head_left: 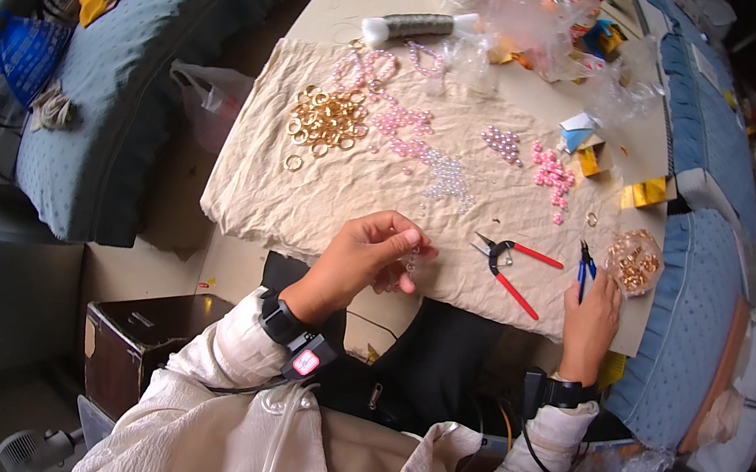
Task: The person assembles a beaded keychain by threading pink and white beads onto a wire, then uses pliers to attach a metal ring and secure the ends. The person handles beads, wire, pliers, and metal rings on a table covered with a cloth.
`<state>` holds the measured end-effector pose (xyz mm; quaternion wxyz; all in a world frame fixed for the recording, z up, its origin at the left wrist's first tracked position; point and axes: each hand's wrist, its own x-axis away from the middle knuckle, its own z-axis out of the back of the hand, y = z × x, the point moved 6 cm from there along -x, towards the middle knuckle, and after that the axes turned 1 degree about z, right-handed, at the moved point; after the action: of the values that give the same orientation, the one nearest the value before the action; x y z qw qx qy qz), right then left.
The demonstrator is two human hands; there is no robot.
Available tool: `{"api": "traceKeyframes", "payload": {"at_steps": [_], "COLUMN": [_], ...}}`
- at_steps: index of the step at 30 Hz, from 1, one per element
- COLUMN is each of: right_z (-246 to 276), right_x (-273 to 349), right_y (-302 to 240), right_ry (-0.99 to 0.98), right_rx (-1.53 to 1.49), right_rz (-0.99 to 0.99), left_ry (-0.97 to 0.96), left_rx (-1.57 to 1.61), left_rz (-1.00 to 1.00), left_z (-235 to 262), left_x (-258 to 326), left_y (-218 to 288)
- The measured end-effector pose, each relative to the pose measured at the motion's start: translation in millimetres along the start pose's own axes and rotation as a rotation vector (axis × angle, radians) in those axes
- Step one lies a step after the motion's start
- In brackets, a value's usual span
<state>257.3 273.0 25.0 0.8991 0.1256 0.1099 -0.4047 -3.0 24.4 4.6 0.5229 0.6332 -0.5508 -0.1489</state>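
1. From my end, the left hand (373,253) is curled in, thumb and index fingertips nearly together, with a short string of clear beads (413,259) in the pinch, just over the near edge of the cloth (303,209). Fingers hide part of the string; I can't read its full length.
2. The right hand (593,320) is palm down, fingers half bent, on the handles of the blue-handled pliers (580,286). Contact, yes; whether the grip is firm, I can't tell.
3. Key relation: the blue-handled pliers sit right under the right hand's fingertips, long axis running away from the wearer, nose at the far end. They are well apart from the bead string, which lies to their left and slightly nearer the wearer. Right hand clearly nearer; I judge any meeting of tool and string needs a sideways crossing.
4. In that gap I have the red-handled pliers (495,252), lying untouched, handles spread toward the right, nose toward the left hand. I'd flag them as a likely snag for a low crossing.
5. Just right of the right hand's fingers: a clear bag of gold pieces (634,262). I'd count it easy to bump.
6. Farther off: gold rings (329,120) on the left, pink beads (552,178) on the right.
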Motion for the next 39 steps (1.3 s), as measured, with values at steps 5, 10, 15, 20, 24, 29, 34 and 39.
{"api": "traceKeyframes", "payload": {"at_steps": [5, 10, 15, 20, 24, 29, 34, 39], "right_z": [5, 44, 58, 62, 77, 83, 80, 78], "right_x": [-12, -15, -19, -31, -19, -14, -18, -20], "right_y": [13, -11, -109, -173, -190, -224, -235, -231], "right_ry": [-0.011, -0.141, -0.321, 0.002, 0.045, -0.082, -0.184, -0.132], "right_rx": [0.012, -0.799, -1.001, -0.689, -0.798, -1.12, -1.261, -1.195], "right_rz": [0.005, -0.04, 0.29, 0.454, 0.438, 0.457, 0.396, 0.387], "left_ry": [0.024, -0.005, 0.041, 0.06, 0.135, 0.124, 0.17, 0.099], "left_rx": [0.124, 0.3, 0.367, 0.446, 0.415, 0.383, 0.37, 0.363], "left_rz": [0.052, 0.058, 0.017, 0.005, 0.032, -0.036, -0.062, 0.003], "left_z": [8, 12, 17, 28, 34, 24, 33, 31], "left_x": [-4, -10, -11, -2, -5, -10, -6, -5], "left_y": [-11, -16, -12, -6, -12, -17, -14, -15]}}
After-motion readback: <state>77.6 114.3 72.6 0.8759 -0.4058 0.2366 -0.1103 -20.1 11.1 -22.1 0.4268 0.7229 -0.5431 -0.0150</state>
